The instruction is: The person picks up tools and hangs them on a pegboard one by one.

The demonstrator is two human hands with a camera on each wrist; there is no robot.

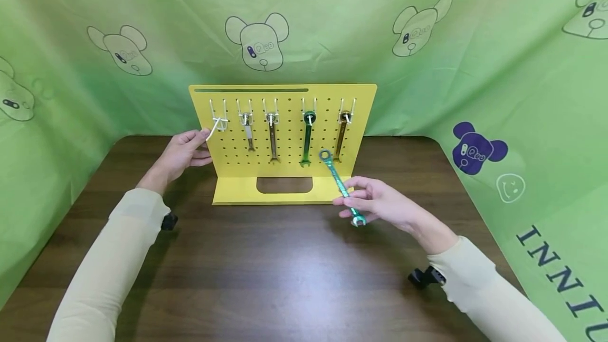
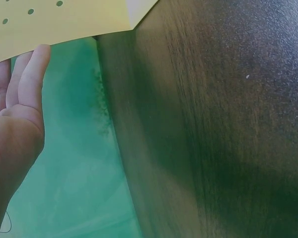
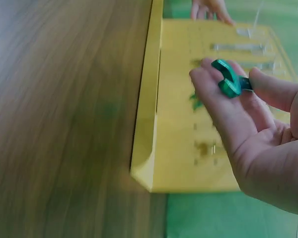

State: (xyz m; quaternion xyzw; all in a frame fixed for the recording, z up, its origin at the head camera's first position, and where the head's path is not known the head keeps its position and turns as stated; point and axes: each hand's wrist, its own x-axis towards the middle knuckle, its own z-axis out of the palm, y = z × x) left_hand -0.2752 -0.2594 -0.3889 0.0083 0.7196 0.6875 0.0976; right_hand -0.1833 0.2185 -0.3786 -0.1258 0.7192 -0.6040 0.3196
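Note:
In the head view my right hand [image 1: 375,202] pinches a shiny green combination wrench [image 1: 338,179] between thumb and fingers. Its ring end tilts up toward the board; its open jaw end [image 3: 227,79] faces the right wrist camera. A yellow pegboard stand [image 1: 285,141] stands upright on the table, and my left hand [image 1: 182,152] grips its left edge, thumb at the front and fingers [image 2: 32,84] partly hidden behind. On white hooks hang a short silver wrench [image 1: 249,133], a longer wrench [image 1: 273,141], a dark green wrench [image 1: 307,141] and a brownish wrench [image 1: 341,139].
The leftmost white hook [image 1: 217,124] bears no wrench and juts out near my left thumb. Brown wood-grain table [image 1: 266,273] extends in front of the stand. A green printed cloth [image 1: 328,41] hangs behind and along both sides.

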